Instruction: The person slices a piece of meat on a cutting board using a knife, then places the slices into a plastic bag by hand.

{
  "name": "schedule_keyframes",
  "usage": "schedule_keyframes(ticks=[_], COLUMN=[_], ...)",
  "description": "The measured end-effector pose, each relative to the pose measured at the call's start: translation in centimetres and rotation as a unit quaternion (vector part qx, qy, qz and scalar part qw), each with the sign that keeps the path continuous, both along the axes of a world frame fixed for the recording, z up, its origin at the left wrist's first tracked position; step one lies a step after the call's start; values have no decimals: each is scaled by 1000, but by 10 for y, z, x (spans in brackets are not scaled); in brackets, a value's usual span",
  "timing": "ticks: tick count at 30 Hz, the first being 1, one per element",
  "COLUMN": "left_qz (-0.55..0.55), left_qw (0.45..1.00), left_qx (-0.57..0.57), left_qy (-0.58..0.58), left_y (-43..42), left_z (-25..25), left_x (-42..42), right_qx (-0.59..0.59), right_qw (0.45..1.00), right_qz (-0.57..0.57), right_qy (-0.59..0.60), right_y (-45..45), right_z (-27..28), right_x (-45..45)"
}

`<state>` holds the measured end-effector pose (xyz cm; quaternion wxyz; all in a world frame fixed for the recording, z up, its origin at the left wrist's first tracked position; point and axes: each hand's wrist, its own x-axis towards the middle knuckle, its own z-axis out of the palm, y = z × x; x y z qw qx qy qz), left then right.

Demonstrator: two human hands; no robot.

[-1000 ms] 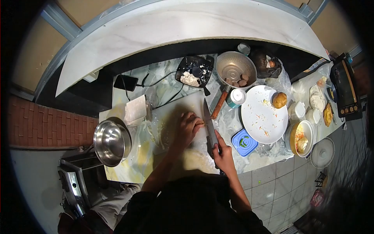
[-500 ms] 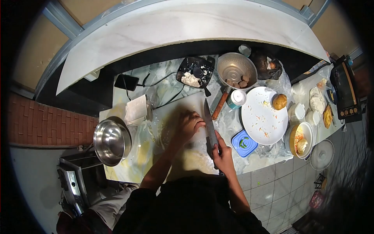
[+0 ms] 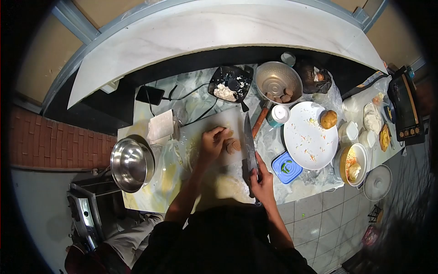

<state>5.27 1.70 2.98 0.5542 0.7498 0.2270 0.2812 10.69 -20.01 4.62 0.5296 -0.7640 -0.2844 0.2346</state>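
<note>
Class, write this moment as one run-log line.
left hand: near brown slices | right hand: holding knife | slices: on cutting board | pan: brown pieces inside

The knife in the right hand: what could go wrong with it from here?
The right hand holds the knife with its blade near the left hand, so a slip might nick a finger. The brown slices on the cutting board could scatter if bumped. The pan's handle lies close beside the blade, so a careless swing might knock it.
</note>
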Motion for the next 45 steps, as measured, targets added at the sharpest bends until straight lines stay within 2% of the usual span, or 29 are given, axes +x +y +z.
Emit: schedule_keyframes(ticks=[2,6,8,11,14,15,18,21,27,30,32,35,38,41,45], left_qz=[25,64,66,80,88,91,110,105,64,86,97,53,32,28,24], left_qw=[997,992,986,983,976,976,983,979,986,988,986,980,985,978,980], left_qx=[-51,-68,-52,-39,-34,-34,-26,-67,-134,-95,70,55,102,102,93], left_qy=[53,88,147,161,194,193,142,161,75,88,117,185,137,178,176], left_y=[6,3,-1,-4,-7,-8,-14,-19,-26,-31,-32,-30,-27,-27,-27], left_z=[0,6,9,-1,-15,-19,-26,-19,-33,-12,-7,-3,-9,-8,-13], left_x=[-14,-38,-51,-66,-76,-76,-71,-67,-59,-52,-52,-57,-60,-64,-65], right_qx=[20,-47,-82,-38,-3,7,-21,-38,-68,-66,-69,-58,-55,-49,-46], right_qw=[1000,997,990,990,989,985,986,986,986,985,984,985,985,986,983], right_qz=[-13,63,113,132,136,147,156,152,152,157,160,159,157,154,162], right_qy=[-10,11,16,3,-62,-95,-56,-51,-31,-33,-38,-32,-34,-44,-66], right_y=[1,0,4,11,17,20,21,20,21,21,20,21,21,22,22], right_z=[0,1,4,-7,-20,-20,-26,-30,-17,-18,-20,-21,-21,-20,-15], right_x=[-1,-7,-9,-18,-26,-27,-32,-32,-29,-29,-30,-32,-33,-35,-38])
